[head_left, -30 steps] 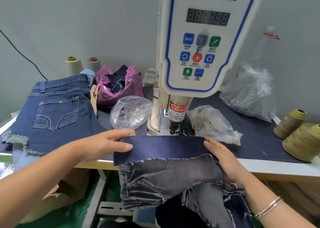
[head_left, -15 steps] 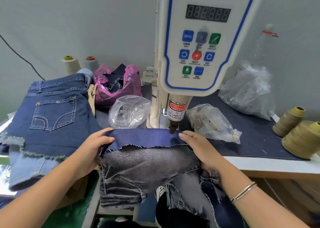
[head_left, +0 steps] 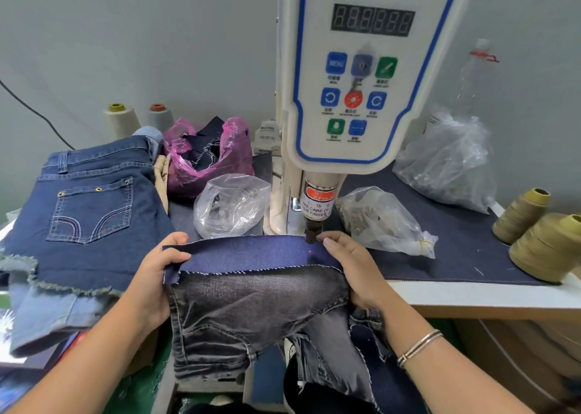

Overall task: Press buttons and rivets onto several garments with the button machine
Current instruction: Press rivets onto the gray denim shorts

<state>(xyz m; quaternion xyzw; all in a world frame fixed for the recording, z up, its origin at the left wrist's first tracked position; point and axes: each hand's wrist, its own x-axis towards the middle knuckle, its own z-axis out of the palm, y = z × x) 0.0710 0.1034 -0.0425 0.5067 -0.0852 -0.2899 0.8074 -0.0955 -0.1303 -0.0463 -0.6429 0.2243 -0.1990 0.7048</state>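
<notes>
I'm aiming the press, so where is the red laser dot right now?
The red laser dot sits on the dark denim strip, just below the press head and beside the right hand.

The button machine (head_left: 361,68) panel reads "SERVO BUTTON MACHINE" and "MENU"; its press head label (head_left: 317,204) reads "CARE OF", "FINGER".

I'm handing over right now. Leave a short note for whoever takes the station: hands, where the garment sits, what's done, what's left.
Left hand pinches the left end of the dark blue band of the grey denim garment.
Right hand holds the right end, fingertips close to the punch.
Red laser dot sits on the band, just in front of the punch.
Done: band roughly positioned.
Left: line it up, keep fingers away from the punch, press. No button visible on the band yet.
</notes>
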